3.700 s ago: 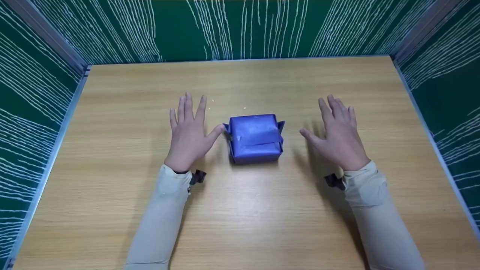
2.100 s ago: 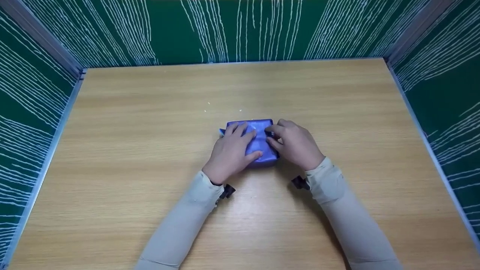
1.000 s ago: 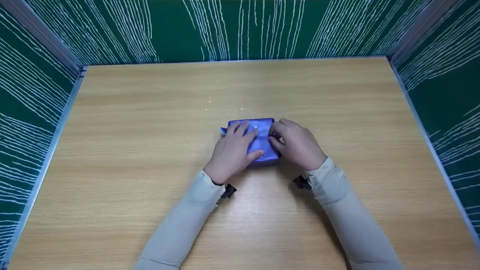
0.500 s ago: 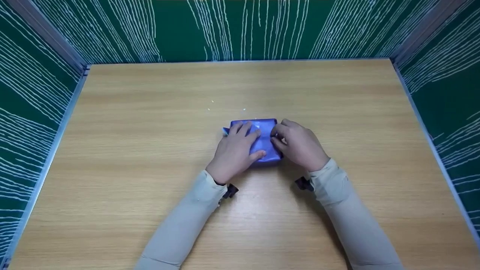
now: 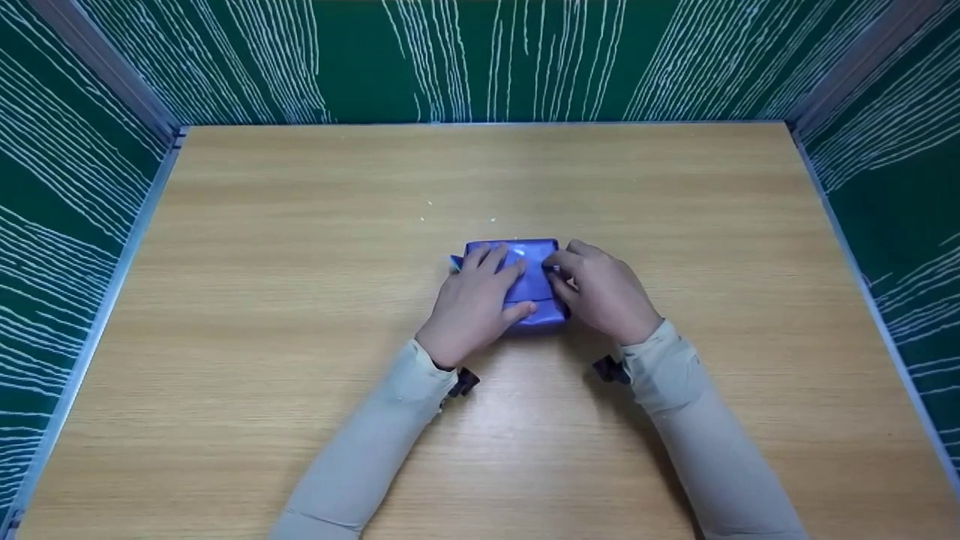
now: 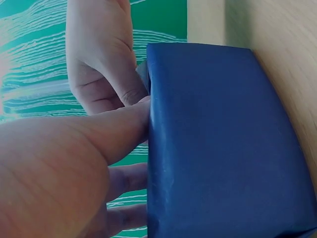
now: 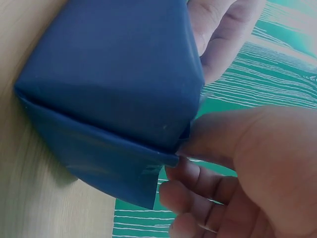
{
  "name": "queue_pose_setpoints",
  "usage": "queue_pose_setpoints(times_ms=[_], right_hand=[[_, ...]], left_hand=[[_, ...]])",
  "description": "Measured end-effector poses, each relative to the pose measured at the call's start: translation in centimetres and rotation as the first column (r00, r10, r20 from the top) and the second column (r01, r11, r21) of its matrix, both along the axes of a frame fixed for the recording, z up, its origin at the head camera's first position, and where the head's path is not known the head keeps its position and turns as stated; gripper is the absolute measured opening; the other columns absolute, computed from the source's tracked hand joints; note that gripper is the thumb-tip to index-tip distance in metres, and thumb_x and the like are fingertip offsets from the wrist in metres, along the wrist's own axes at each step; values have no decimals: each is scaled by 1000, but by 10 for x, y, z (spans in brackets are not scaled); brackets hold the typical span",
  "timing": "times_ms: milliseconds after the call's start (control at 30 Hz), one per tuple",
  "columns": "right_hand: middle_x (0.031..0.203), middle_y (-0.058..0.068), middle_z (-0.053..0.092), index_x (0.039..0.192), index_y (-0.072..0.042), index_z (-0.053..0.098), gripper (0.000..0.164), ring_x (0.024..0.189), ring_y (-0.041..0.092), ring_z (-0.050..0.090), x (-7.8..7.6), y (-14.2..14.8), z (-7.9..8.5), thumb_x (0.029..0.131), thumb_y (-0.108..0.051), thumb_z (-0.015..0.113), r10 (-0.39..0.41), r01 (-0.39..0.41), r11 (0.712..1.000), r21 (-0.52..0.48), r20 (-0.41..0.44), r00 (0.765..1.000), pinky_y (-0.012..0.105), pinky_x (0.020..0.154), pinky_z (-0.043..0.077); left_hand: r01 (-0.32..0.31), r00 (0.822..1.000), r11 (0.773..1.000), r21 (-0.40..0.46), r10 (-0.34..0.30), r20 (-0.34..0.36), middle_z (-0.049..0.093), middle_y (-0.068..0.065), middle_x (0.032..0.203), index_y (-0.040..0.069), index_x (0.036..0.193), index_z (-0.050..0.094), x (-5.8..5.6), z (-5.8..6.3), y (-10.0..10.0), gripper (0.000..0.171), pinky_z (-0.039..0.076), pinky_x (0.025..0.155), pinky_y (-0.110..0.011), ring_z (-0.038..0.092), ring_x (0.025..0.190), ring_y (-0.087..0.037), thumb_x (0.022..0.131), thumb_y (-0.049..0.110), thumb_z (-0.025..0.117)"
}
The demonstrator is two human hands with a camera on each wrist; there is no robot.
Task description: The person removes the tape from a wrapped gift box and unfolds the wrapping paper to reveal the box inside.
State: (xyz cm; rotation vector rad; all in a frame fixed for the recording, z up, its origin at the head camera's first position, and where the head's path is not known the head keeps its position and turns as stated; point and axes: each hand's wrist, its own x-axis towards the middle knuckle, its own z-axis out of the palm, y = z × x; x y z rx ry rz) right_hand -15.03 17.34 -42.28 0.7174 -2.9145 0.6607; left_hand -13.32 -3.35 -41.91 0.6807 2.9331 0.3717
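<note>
A box wrapped in shiny blue paper (image 5: 534, 285) sits on the wooden table. Spread over its top and left part, my left hand (image 5: 466, 304) rests with fairly straight fingers. At the top right edge my right hand (image 5: 606, 294) pinches the wrapping between thumb and curled forefinger. The right wrist view shows a folded blue paper flap (image 7: 104, 156) standing out from the box's end, below the thumb tip. A thin pale, see-through bit beside the pinch, perhaps tape, is too small to tell. In the left wrist view the long blue side (image 6: 218, 134) faces the camera.
Several tiny white scraps lie on the table (image 5: 300, 225) behind the box. Green walls with white streaks (image 5: 360, 67) close off the back and both sides. A small dark camera sits at each wrist, the left camera (image 5: 464, 382) near the box's front.
Both hands came inward from either side onto the box. Over the last half second, a seam line has appeared across the top near the front, where the paper lifts slightly.
</note>
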Motion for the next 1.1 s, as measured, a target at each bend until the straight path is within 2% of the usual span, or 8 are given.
queue_pose_setpoints(times_ms=[200,567,633,800,867,1100], right_hand=[[85,7,62,96,-5,71,4,73,22,62,-1,3,-2,96,-9,69,2,-3,999,-41,-44,999,39,62,52],[87,7,64,95,-5,68,14,71,22,60,-1,-1,0,99,-19,68,-65,69,995,-68,52,997,36,61,50],[88,7,64,97,-6,66,16,72,22,60,-1,-2,-1,99,-21,69,-67,71,995,-71,63,996,36,62,50],[93,9,64,118,-2,69,27,73,23,60,-1,-2,-2,101,-22,68,-50,52,998,-38,50,997,37,62,51],[92,10,63,121,-2,71,27,71,23,59,0,-2,-2,101,-20,68,-43,44,999,-23,36,998,37,61,51],[86,8,62,101,-4,72,8,70,24,59,-1,0,-4,98,-10,68,-28,27,998,-59,-13,1000,41,61,51]], left_hand=[[8,1000,1000,8,-8,-1,40,-13,163,17,153,53,0,1,0,66,48,108,-51,33,152,-36,101,59,57],[13,1000,1000,-1,-13,-11,39,-13,163,19,154,51,1,1,-1,67,49,107,-50,34,151,-36,101,60,55],[14,1000,1000,-1,-14,-9,39,-13,163,19,154,51,1,1,-1,67,48,108,-50,33,151,-36,101,60,55],[10,1000,1000,-2,-10,6,37,-12,165,19,155,50,2,2,-1,68,46,110,-50,31,152,-36,101,60,55],[7,1000,1000,-5,-7,8,36,-12,165,19,155,50,1,2,-1,68,47,109,-51,31,153,-36,101,60,55],[5,1000,1000,12,-4,-8,40,-13,163,18,153,53,1,1,-1,67,49,107,-50,33,151,-35,101,59,57]])
